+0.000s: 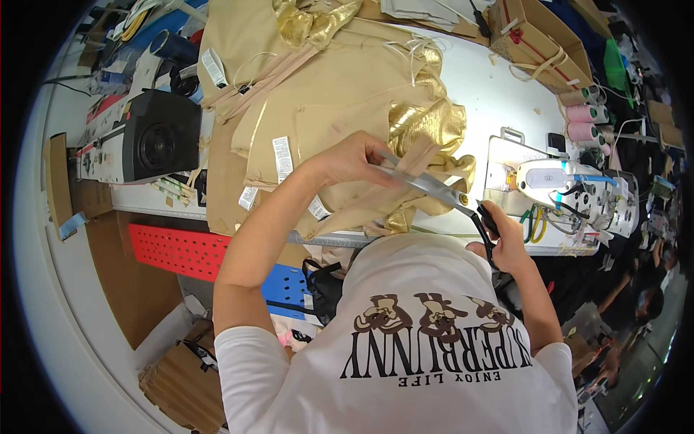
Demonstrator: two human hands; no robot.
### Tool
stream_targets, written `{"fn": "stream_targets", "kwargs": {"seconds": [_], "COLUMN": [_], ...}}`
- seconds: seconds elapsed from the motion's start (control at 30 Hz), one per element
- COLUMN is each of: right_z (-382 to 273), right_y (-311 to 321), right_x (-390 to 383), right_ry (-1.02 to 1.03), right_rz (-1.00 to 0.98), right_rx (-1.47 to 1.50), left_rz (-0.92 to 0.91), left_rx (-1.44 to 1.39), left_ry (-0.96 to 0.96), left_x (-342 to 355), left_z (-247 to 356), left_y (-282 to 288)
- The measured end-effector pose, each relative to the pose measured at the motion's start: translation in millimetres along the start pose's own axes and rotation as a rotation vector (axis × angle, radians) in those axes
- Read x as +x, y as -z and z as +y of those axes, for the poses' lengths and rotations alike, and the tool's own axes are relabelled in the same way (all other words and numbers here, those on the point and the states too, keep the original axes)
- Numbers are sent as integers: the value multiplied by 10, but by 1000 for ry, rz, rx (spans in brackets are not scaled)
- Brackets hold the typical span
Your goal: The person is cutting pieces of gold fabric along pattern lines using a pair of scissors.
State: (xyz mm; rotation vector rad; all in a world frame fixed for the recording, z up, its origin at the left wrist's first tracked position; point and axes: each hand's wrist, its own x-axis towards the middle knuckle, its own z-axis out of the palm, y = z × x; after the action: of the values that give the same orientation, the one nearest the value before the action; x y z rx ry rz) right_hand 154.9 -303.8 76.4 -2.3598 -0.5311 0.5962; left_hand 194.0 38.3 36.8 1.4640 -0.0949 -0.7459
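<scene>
My right hand is closed around the black handles of large scissors. Their metal blades point up and left across a beige fabric strip. At the blade tips my left hand pinches the strip; its fingertips are slightly blurred and partly hidden. Under both hands lies a pile of beige garments with shiny gold parts. White printed labels stick out from the garments on the left.
A white sewing machine stands right of the pile, with pink thread cones behind it. A dark machine head is at the left. A cardboard box sits at the back right. Red perforated board lies below the table's front edge.
</scene>
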Motion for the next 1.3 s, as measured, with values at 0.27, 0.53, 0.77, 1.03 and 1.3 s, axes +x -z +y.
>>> {"fn": "stream_targets", "kwargs": {"seconds": [0.27,0.53,0.77,1.03,1.3], "right_z": [13,17,62,12,-44], "right_y": [-24,-4,-82,-62,-34], "right_x": [24,-7,-42,-29,5], "right_ry": [60,36,61,116,77], "right_rz": [46,-4,2,39,-16], "right_rx": [-22,-84,-4,-28,-66], "left_rz": [29,14,6,6,25], "left_rx": [40,1,9,1,4], "left_ry": [-27,-36,-12,-33,-100], "left_x": [-28,-47,-43,-46,-57], "left_z": [-36,-2,33,65,15], "left_y": [-23,-80,-105,-140,-182]}}
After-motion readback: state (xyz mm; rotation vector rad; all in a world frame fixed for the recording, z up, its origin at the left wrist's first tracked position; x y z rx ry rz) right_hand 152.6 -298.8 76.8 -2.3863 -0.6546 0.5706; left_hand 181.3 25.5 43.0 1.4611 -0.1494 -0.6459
